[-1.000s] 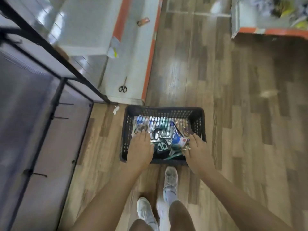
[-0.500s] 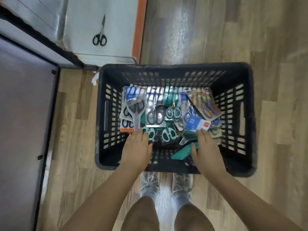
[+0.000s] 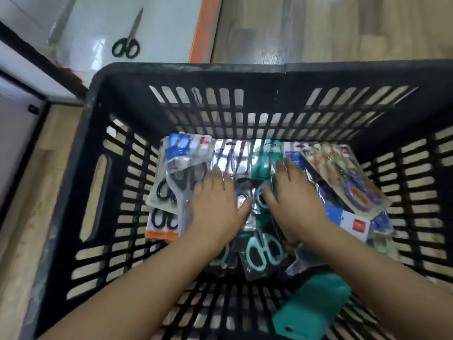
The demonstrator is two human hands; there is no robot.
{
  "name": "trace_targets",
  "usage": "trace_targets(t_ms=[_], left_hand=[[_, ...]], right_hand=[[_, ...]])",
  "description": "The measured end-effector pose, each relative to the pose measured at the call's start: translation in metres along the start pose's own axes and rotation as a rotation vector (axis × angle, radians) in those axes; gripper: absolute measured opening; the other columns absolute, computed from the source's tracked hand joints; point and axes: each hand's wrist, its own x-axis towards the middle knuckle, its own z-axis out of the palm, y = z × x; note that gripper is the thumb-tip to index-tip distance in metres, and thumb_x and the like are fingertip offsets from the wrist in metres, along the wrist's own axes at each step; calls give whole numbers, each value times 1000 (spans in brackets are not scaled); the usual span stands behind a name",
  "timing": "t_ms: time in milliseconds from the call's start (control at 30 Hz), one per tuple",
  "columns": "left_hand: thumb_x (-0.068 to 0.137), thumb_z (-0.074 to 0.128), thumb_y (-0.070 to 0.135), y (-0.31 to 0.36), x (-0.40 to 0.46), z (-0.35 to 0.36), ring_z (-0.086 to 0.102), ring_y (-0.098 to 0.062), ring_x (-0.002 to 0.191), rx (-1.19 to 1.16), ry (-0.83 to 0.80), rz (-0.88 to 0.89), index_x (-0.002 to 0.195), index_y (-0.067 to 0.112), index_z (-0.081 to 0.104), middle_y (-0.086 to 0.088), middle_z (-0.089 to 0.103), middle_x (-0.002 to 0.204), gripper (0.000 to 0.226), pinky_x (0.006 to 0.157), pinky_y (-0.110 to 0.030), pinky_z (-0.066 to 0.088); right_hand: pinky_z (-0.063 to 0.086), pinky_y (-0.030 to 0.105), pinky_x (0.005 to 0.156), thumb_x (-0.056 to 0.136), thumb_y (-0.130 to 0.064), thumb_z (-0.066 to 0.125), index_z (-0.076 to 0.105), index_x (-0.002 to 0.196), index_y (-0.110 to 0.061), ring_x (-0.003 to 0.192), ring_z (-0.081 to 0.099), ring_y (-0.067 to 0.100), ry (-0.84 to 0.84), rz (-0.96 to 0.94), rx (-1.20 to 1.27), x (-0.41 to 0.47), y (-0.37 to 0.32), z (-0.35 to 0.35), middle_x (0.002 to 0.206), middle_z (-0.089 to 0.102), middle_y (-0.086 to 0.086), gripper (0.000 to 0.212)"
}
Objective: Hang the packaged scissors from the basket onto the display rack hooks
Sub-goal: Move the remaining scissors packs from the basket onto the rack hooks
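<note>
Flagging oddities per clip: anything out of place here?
Yes: a bare pair of black-handled scissors lies unpackaged on the white shelf base beyond the basket. The packaged scissors inside lie jumbled and overlapping.

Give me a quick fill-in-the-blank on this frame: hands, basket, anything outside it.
1. Both hands, the left hand and the right hand, are down inside the ____ plastic basket.
2. The hands rest on a heap of packaged ____.
3. The loose scissors lying outside the basket have ____ handles.
4. The pack between the two wrists shows scissors with ____ handles.

Missing words: black; scissors; black; teal
</note>
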Motion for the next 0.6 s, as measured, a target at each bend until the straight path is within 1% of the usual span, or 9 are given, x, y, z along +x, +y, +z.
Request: trace_targets(t_ms=[100, 233, 333, 433, 533, 600], left_hand=[[94, 17, 61, -3, 11, 6, 12, -27, 143, 120, 2, -20, 148, 4, 11, -14, 14, 156, 79, 113, -42, 13], [91, 3, 64, -10, 14, 15, -7, -24, 146, 193, -36, -32, 150, 7, -4, -11, -7, 159, 82, 116, -46, -4], [90, 3, 65, -10, 14, 21, -11, -22, 145, 198, -35, -35, 150, 9, -4, -9, -9, 159, 82, 114, -45, -12], [90, 2, 63, -11, 9, 23, -16, -22, 145, 237, -76, -17, 150, 8, -4, -10, -10, 159, 81, 112, -47, -19], [91, 1, 62, -12, -1, 21, -24, -22, 143, 274, -140, 12, 149, 6, -7, -13, -14, 157, 81, 114, -49, -18], [91, 1, 62, -11, -11, 21, -26, -23, 142, 287, -174, 29, 148, 4, -10, -14, -17, 156, 82, 114, -49, -17]], right_hand=[[18, 36, 113, 99, -43, 28, 13, 148, -8, 142, 16, 28, 15, -70, -77, 16, 6, 12, 156, 11, 13, 62], [10, 41, 116, 97, -50, 20, 8, 149, -11, 145, 4, 29, -11, -76, -71, 28, 13, 26, 157, 4, 12, 67], [2, 40, 116, 97, -50, 17, 4, 150, -11, 145, -4, 27, -9, -108, -101, 29, 16, 31, 158, -2, 11, 67], [-5, 41, 116, 98, -50, 13, -1, 150, -12, 145, -12, 26, -47, -117, -152, 24, 15, 32, 158, -9, 13, 67], [-10, 42, 116, 97, -52, 10, -8, 150, -9, 144, -17, 27, -108, -124, -194, 12, 12, 31, 156, -13, 16, 70], [-10, 42, 115, 95, -55, 3, -11, 148, -6, 144, -17, 29, -127, -141, -241, -1, 10, 31, 156, -13, 19, 74]])
